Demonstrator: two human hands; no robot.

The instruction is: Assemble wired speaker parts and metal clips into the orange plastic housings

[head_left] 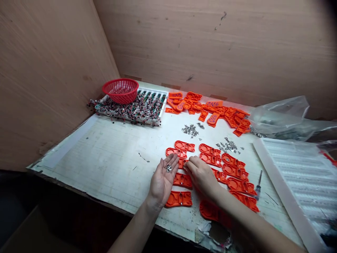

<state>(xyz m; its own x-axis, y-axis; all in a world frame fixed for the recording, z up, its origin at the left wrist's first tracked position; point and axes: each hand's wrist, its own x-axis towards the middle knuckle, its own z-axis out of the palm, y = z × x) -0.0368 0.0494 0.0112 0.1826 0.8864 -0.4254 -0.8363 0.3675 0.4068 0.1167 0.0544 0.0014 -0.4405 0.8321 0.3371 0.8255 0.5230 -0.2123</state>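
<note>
My left hand [163,179] is turned palm up, fingers stretched out, cradling a few small shiny metal pieces [169,168]. Beside it, my right hand [201,174] bends over an orange plastic shell half [182,163], fingertips pinched together at its right end. Whatever the fingertips hold is too small or hidden to make out. Several more orange shell halves [179,199] lie in columns around both hands, hollow side up, some with small metal bits inside. Two loose piles of metal pieces, the left pile [190,130] and the right pile [229,145], lie beyond the hands.
At the back left, a red basket [121,88] rests on a white tray [163,107] heaped with wired parts. Orange shells [213,118] are piled along the back wall. To the right are a screwdriver [258,186], a white ribbed tray [284,189] and plastic bags [281,114].
</note>
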